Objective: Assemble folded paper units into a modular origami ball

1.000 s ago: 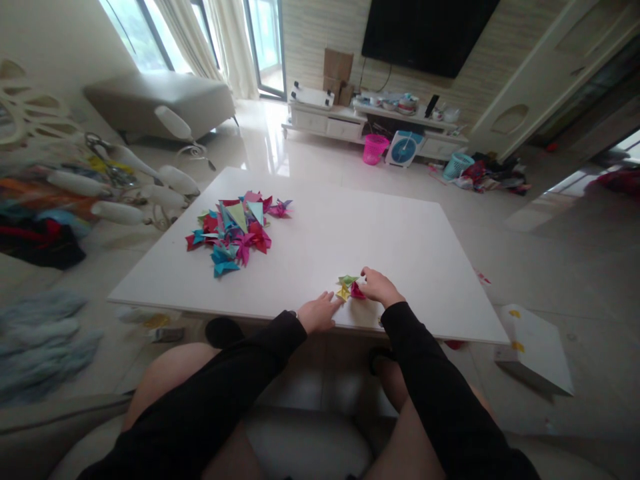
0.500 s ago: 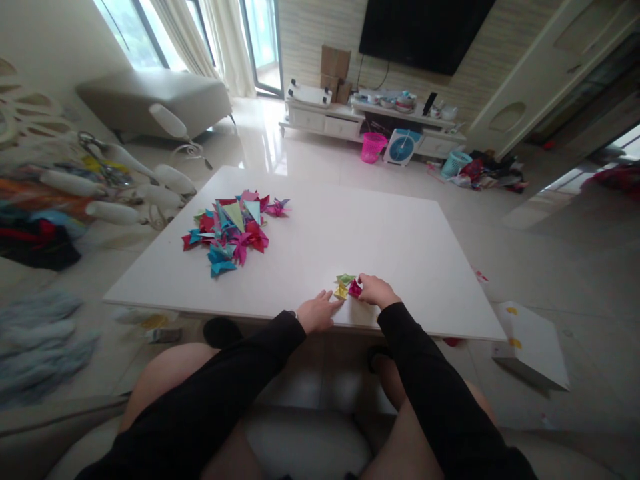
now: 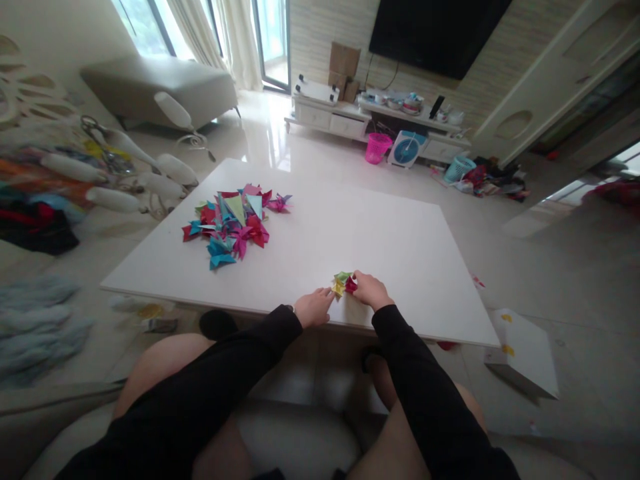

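Observation:
Three small folded-paper pieces sit close together near the front edge of the white table [image 3: 400, 247]: a green one [image 3: 343, 275], a yellow one [image 3: 339, 288] and a dark red one [image 3: 351, 285]. My left hand [image 3: 314, 308] rests flat at their left, fingers stretched out and fingertips at the yellow piece. From the right, my right hand [image 3: 371, 289] has thumb and fingers closed on the dark red piece, partly covering it. Farther left lies a heap of folded paper cranes [image 3: 233, 223] in blue, pink, red and green.
A white box with yellow spots [image 3: 525, 353] stands on the floor right of the table. Beyond the table are a pink basket [image 3: 377, 148], a blue and white fan [image 3: 407, 149] and a low cabinet [image 3: 315, 115]. A lamp with white shades [image 3: 175, 170] appears at left.
The view has tilted slightly. Both hands stay at the small paper pieces, and the red piece sits a little closer against the yellow and green ones.

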